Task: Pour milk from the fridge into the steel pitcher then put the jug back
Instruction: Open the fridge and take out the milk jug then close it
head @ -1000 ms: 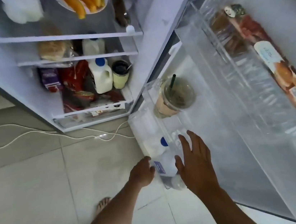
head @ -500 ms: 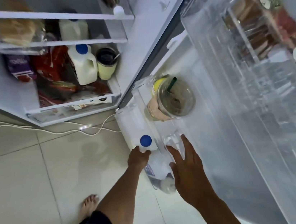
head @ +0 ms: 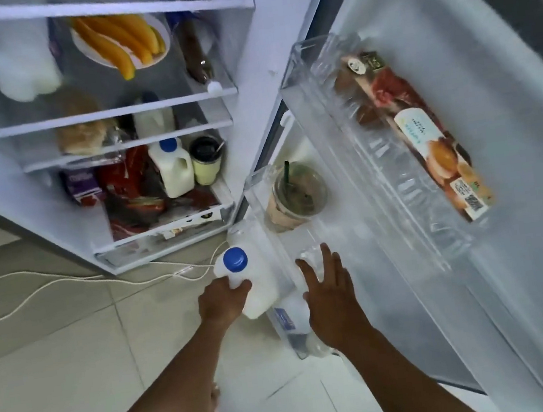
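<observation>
A white milk jug (head: 262, 284) with a blue cap (head: 235, 259) is raised above the lowest clear door bin (head: 255, 201) of the open fridge door. My left hand (head: 222, 300) is shut on its handle side. My right hand (head: 328, 296) rests with spread fingers on the bin's rim and the bottles inside it, holding nothing. A second white jug with a blue cap (head: 172, 170) stands on the fridge's bottom shelf. No steel pitcher is in view.
An iced coffee cup with a straw (head: 296, 195) sits in the same door bin. A packet of food (head: 426, 137) lies in the upper door bin. Plates, bread and packets fill the fridge shelves (head: 113, 114). White cables (head: 50, 290) cross the tiled floor.
My left hand has lifted the blue-capped jug up out of the door bin. My right hand stays on the bin. The camera has tilted up.
</observation>
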### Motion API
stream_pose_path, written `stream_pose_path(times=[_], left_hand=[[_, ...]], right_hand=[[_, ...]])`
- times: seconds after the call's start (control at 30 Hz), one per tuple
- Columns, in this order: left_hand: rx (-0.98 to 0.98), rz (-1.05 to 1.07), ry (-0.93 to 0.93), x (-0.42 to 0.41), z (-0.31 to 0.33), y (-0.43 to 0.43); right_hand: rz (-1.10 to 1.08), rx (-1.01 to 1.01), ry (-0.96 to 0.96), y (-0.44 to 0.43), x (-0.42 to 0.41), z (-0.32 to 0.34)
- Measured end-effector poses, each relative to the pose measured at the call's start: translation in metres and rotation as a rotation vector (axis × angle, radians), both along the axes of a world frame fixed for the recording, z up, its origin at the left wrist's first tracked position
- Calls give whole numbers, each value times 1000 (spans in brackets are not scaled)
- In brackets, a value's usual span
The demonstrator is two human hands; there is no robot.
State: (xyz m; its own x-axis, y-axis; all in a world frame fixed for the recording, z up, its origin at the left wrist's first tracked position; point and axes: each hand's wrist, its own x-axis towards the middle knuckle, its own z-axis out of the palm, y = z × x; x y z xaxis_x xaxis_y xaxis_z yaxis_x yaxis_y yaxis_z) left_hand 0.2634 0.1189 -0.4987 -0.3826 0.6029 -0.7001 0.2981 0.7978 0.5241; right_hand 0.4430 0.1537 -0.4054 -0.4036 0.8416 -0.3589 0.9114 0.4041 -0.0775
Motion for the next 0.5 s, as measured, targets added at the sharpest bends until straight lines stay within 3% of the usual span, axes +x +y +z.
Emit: stream_pose_path(times=[0.13,0.3,0.5], left_hand=[[52,-77,172,-20,41,-13],[251,127,178,-32,104,-33],[511,271,252,-54,211,-48]], right_hand=[[38,58,87,-15,-22,21],[-10,-22,202,-34,-49,62],[164,73,207,-33,-61,160]])
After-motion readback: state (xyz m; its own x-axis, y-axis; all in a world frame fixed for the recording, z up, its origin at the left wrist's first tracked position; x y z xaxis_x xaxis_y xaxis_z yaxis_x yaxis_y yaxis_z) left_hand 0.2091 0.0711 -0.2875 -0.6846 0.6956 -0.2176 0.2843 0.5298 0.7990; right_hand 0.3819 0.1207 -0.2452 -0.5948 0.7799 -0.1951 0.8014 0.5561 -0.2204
